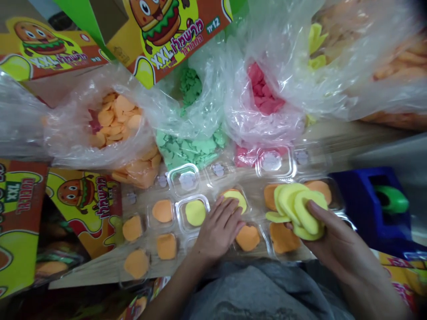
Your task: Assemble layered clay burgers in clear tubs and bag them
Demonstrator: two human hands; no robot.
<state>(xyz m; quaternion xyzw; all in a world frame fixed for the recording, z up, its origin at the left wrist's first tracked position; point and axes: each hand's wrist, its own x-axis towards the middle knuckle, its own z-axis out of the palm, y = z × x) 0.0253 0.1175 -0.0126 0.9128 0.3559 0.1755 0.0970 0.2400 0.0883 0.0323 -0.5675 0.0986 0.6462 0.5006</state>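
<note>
My right hand (333, 231) is closed around a loose stack of yellow marshmallow slices (302, 206), above the right-hand clear plastic containers. My left hand (218, 229) lies with its fingers stretched out, the tips touching a yellow slice (239, 200) in a container at the middle. Just left of that hand, another yellow slice (195, 212) sits in a clear container (180, 218). Orange pieces (247, 238) lie in several other containers around both hands, partly hidden on the right by the held stack.
Behind the containers stand plastic bags of orange pieces (116, 115), green pieces (191, 149) and pink pieces (263, 91). Printed boxes (176, 35) rise at the back, with more boxes (83, 195) at left. A blue tape dispenser (358, 200) stands at right.
</note>
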